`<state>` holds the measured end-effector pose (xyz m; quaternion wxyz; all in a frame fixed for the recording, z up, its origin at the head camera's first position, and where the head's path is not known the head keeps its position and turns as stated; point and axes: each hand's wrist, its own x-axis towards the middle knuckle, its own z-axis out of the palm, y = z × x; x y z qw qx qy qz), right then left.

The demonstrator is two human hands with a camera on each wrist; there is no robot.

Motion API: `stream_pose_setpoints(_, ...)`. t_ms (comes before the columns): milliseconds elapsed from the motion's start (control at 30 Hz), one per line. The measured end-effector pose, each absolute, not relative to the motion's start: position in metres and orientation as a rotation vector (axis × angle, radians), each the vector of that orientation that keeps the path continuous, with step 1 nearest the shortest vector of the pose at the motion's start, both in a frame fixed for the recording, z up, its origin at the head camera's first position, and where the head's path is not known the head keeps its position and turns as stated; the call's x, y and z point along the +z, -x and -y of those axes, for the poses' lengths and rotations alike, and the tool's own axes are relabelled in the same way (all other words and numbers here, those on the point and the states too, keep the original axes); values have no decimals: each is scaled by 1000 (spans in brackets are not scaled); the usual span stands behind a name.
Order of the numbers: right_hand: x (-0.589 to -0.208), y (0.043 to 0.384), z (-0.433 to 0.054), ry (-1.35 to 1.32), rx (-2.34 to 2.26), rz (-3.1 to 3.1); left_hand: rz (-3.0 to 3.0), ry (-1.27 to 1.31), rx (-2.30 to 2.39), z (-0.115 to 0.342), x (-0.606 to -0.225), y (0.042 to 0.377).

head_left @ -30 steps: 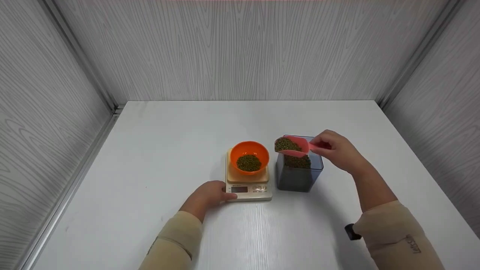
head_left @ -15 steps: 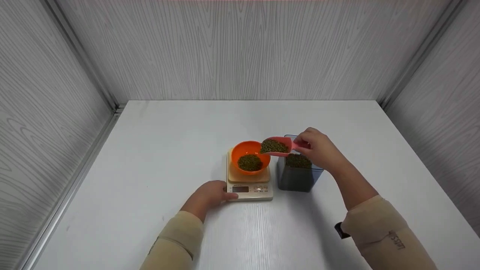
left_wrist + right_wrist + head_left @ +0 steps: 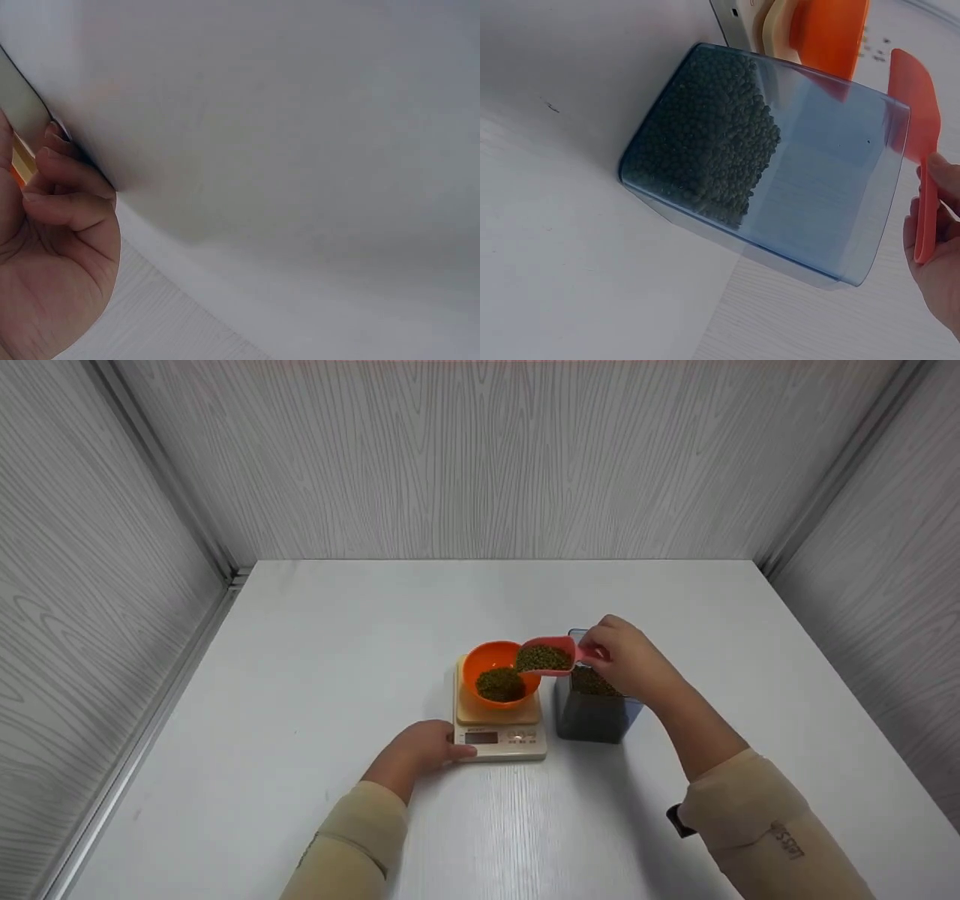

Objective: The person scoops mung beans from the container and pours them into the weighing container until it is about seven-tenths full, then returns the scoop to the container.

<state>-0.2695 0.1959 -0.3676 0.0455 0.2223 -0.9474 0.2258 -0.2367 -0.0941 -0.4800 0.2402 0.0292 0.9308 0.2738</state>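
My right hand [image 3: 626, 660] pinches the handle of a pink scoop [image 3: 562, 643] loaded with small green beans. The scoop's lip hangs over the right rim of an orange bowl [image 3: 474, 661], tilted toward it. In the right wrist view, a few blurred beans [image 3: 874, 49] are in the air between scoop [image 3: 915, 97] and bowl. Green beans [image 3: 500, 684] lie in the bowl, which sits on a white kitchen scale [image 3: 517, 751]. My left hand [image 3: 427, 746] grips the scale's front left corner, thumb on top; its display is unreadable.
Just right of the scale stands a clear bluish container [image 3: 589, 720], partly filled with the same beans [image 3: 727, 142]. My right hand passes over it. White table [image 3: 337, 660] surrounds these things, with grey wood-grain panels [image 3: 480, 457] at the back and sides.
My right hand has carried the loaded scoop left from above the container to the bowl's rim, and tipped it so beans fall. The left hand stays on the scale.
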Motion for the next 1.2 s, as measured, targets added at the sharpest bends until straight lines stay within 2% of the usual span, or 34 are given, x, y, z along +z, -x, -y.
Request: stream_pose_setpoints(1200, -366, 265, -174, -654, 401, 2913, -2540, -88, 742, 95, -481, 238)
